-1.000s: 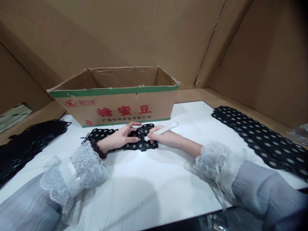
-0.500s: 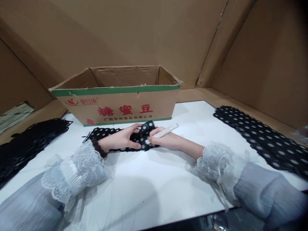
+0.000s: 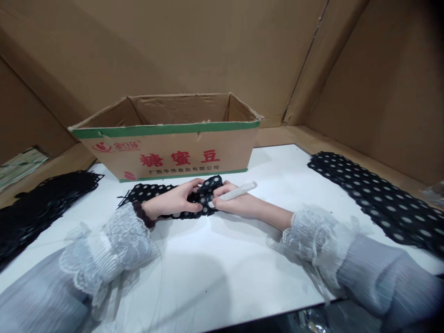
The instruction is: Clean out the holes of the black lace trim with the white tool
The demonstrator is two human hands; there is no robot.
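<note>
Just left of the frame's centre, below the box, a strip of thin black fabric (image 3: 211,184) with pale round dots lies on the smooth white tabletop (image 3: 180,286); its left end is flat with loose threads, its right end bunched into a raised fold. The left hand (image 3: 173,200) rests over the strip, thumb and index finger curved apart with the fold between them; the other fingertips are hidden, so I cannot tell whether they pinch the cloth. The right hand (image 3: 229,200) has its fingers closed round a slim, white, pen-shaped tool (image 3: 239,190), slanting toward the upper right, its lower tip at the fold.

Both sleeves (image 3: 374,273) are crinkled pale grey with frilled lace cuffs, and a dark fuzzy band (image 3: 141,213) rings the left wrist. Behind the hands, an open cardboard box (image 3: 194,142) with flared sides carries green edging and red lettering. A long dotted black piece (image 3: 374,196) with scalloped edges stretches along the right, and layered black material (image 3: 52,199) lies at the left. Plain brown cardboard panels (image 3: 173,46) fill the upper frame.
</note>
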